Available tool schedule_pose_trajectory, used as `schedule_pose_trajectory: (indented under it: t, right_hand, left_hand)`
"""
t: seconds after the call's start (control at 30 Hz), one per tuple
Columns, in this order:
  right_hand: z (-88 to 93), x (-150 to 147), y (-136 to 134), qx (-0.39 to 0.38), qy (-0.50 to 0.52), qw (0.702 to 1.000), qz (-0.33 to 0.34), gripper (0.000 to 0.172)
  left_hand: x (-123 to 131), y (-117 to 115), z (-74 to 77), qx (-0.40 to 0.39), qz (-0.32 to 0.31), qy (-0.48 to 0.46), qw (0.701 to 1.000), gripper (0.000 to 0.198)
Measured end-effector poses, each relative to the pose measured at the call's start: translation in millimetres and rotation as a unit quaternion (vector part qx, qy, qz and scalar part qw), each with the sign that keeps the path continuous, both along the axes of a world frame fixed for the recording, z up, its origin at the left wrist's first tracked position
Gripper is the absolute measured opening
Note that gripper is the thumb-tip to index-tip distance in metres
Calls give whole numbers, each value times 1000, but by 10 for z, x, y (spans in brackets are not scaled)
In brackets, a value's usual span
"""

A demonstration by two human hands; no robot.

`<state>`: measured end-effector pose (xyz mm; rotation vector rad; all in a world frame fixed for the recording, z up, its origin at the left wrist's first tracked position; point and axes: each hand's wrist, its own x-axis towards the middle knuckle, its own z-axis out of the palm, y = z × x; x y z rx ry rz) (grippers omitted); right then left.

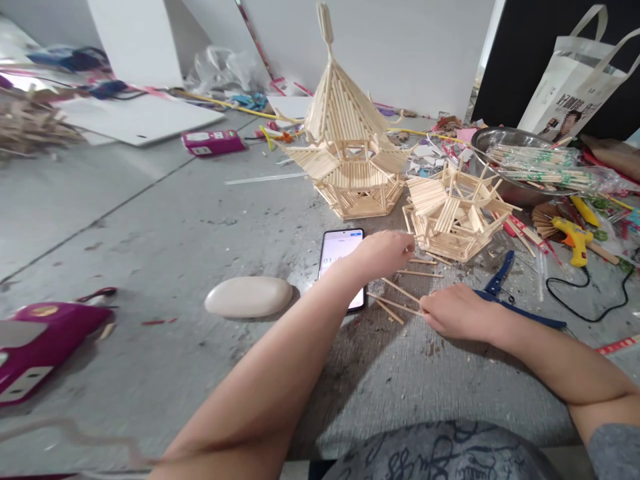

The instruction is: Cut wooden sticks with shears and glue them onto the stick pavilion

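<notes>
"Where were the wooden sticks (395, 303)?"

"The right hand (453, 312) pinched their ends, long axes pointing leftward. The left hand (386, 253) was curled beside the smaller stick pavilion (453, 223); its grip, I couldn't tell."

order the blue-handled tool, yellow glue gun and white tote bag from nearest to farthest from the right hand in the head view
From the right hand:
1. Blue-handled tool: just beyond the wrist, partly hidden by it
2. Yellow glue gun: farther right
3. White tote bag: far back, upper right
</notes>
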<state>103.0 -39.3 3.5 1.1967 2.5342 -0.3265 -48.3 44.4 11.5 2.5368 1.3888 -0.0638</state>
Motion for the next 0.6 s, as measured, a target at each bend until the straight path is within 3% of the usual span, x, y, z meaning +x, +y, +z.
schedule_pose_trajectory:
  t: [0.2,0.33,0.47,0.6]
  right_hand:
    - [140,222,201,21,8,999,-32,24]
    - [197,555,206,83,26,990,-110,22]
    - [81,859,206,140,66,969,-193,23]
    - [-100,917,303,187,89,950,-235,25]
  left_hand:
    - [-11,49,132,-18,-39,77,996,27]
    - [-81,33,166,-20,-2,71,997,26]
    - [-59,-71,2,6,17,25,1000,26]
    - [22,-186,-253,58,2,-10,998,28]
